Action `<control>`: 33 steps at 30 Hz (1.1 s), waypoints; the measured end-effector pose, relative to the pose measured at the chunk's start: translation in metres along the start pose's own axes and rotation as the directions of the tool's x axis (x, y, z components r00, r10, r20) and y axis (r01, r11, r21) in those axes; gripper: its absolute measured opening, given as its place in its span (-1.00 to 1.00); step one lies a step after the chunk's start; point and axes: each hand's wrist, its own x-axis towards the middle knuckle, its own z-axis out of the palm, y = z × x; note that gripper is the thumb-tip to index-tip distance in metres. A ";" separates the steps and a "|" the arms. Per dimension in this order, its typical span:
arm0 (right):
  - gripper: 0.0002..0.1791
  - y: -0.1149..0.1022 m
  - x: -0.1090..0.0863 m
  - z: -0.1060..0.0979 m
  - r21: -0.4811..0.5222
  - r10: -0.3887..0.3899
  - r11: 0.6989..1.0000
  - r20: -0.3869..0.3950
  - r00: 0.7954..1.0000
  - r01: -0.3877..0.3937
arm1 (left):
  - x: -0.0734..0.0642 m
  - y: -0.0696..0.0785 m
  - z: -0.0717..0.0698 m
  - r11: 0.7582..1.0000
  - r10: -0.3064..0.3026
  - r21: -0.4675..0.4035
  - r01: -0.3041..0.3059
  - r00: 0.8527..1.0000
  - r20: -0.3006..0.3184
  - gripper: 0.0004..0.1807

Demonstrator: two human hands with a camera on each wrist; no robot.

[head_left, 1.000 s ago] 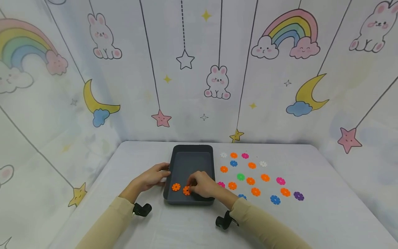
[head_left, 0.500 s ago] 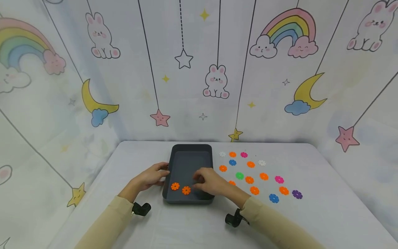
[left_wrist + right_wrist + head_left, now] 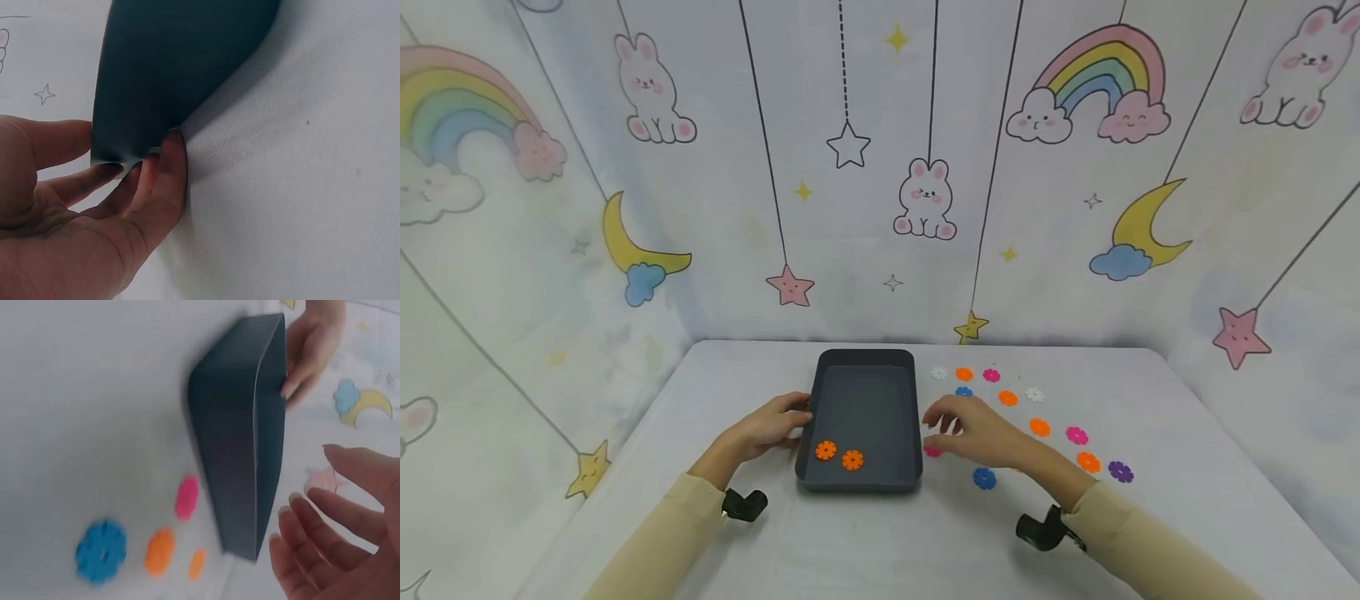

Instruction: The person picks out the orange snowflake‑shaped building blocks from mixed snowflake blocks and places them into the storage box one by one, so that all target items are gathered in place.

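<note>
A dark grey baking tray (image 3: 861, 400) lies on the white table. Two orange flower-shaped discs (image 3: 852, 460) rest inside it near its front end. My left hand (image 3: 770, 427) holds the tray's left side, thumb at the rim and fingers against the outer wall, as the left wrist view also shows. Just right of the tray hovers my right hand (image 3: 977, 429), its fingers loosely bent and holding nothing. A pink disc (image 3: 932, 452) shows beneath its fingertips, and a blue disc (image 3: 984, 478) lies in front of it. The right hand hides some discs behind it.
More flower-shaped discs lie scattered right of the tray, among them a purple disc (image 3: 1121, 472), a white disc (image 3: 1034, 395) and several orange ones. A patterned cloth backdrop (image 3: 865, 208) rises behind the table's far edge.
My right hand has let go of an orange disc in the tray, lifted away and moved right, out over the table. My left hand has stayed at the tray's side.
</note>
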 end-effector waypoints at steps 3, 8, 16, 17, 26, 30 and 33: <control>-0.72 0.011 -0.015 -0.018 -0.032 0.038 0.999 -0.015 0.999 -0.038 | 0.000 0.000 0.001 1.000 0.005 -0.002 -0.005 1.000 0.011 -0.43; -0.73 0.033 -0.039 -0.047 -0.093 0.063 0.993 -0.063 0.996 -0.069 | -0.001 0.001 0.000 1.000 0.008 0.000 -0.008 1.000 0.021 -0.41; -0.70 0.071 -0.082 -0.078 -0.170 0.136 0.973 -0.131 0.982 -0.158 | 0.000 0.000 0.000 1.000 -0.004 -0.014 0.004 1.000 -0.003 -0.41; -0.70 0.076 -0.088 -0.080 -0.177 0.141 0.970 -0.138 0.980 -0.165 | 0.000 0.000 0.000 1.000 -0.003 -0.014 0.003 1.000 -0.003 -0.41; -0.70 0.126 -0.137 -0.092 -0.177 0.229 0.951 -0.153 0.961 -0.255 | 0.000 0.000 0.001 1.000 -0.005 0.000 0.005 1.000 -0.012 -0.41; -0.69 0.142 -0.150 -0.092 -0.158 0.254 0.949 -0.120 0.960 -0.271 | 0.001 -0.001 0.000 1.000 -0.007 0.009 0.007 1.000 -0.014 -0.42; -0.69 0.149 -0.156 -0.089 -0.132 0.282 0.947 -0.097 0.955 -0.293 | 0.002 -0.001 0.000 1.000 -0.009 0.010 0.009 1.000 -0.012 -0.43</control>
